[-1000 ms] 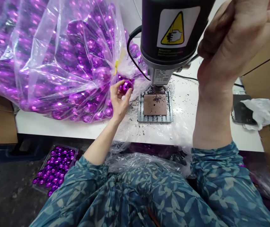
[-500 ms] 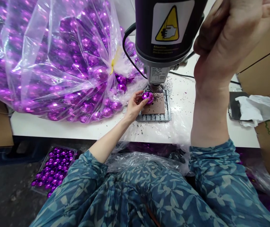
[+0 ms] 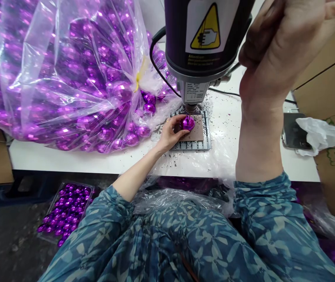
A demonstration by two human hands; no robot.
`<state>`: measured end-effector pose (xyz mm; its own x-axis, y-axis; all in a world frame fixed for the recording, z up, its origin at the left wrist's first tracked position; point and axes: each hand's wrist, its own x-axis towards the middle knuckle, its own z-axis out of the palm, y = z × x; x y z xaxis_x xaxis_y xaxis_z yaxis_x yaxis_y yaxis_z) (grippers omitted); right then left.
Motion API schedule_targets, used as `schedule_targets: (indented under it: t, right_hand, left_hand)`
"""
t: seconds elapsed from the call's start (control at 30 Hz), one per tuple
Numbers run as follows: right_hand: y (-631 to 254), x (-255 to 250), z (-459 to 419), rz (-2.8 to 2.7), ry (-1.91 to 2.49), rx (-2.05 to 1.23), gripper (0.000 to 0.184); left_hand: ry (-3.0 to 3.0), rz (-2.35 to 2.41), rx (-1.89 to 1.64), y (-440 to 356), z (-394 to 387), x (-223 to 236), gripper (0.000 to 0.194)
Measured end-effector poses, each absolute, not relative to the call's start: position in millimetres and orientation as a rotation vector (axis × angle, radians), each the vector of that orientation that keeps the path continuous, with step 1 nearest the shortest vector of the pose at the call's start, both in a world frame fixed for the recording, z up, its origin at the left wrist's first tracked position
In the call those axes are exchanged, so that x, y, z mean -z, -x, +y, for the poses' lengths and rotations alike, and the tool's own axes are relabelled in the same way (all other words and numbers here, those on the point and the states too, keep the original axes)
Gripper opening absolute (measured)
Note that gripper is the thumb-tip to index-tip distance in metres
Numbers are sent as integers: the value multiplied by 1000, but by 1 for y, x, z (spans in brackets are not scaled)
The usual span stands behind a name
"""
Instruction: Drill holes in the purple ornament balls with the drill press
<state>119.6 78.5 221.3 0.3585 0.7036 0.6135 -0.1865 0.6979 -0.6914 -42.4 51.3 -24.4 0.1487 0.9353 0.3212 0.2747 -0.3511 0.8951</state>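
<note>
My left hand (image 3: pixel 169 135) holds a purple mirrored ball ornament (image 3: pixel 187 123) between fingers and thumb, directly under the bit of a bench drill (image 3: pixel 202 39). The ball sits just above a brown drilling plate (image 3: pixel 198 135) on a slotted metal base (image 3: pixel 191 145). Its contact with the plate and the bit tip are hidden. My right hand (image 3: pixel 276 47) is raised at the drill's right side, closed around a dark feed lever (image 3: pixel 236 70), and most of the lever is hidden.
A large clear bag (image 3: pixel 67 78) of purple ornaments, tied with yellow, fills the table's left side. Dark drilling debris is scattered on the white table (image 3: pixel 67 158). A tray of purple ornaments (image 3: pixel 64 211) sits on the floor. A phone (image 3: pixel 293 131) lies at right, partly under white plastic (image 3: pixel 323 135).
My left hand has carried the ball rightward from beside the bag to beneath the drill bit, over the brown plate. My right hand stays on the lever.
</note>
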Motion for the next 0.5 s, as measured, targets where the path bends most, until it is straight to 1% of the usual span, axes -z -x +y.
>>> schedule_targets:
  t: [0.1,0.23,0.33,0.4,0.5]
  right_hand:
    - [-118,-222,83,-1018,583,-613,52]
    - [-115,-221,90,-955,554,-601,60]
    - [-117,-216,93,-983,544,-601,56]
    - [-119,-209,93,-1017,504,-521,54]
    - [-121,-198,89,-1073,422,-388,60]
  left_hand:
    - [-1776,1069,-1239,37,49,26,55]
    - [-1672,939,-1261,29,48,33,62]
    - [-1636,921,-1242,27,49,36,66]
    - [-1632,924,-1232,28,50,35,66]
    - [-1636,925,-1225,29,49,33,64]
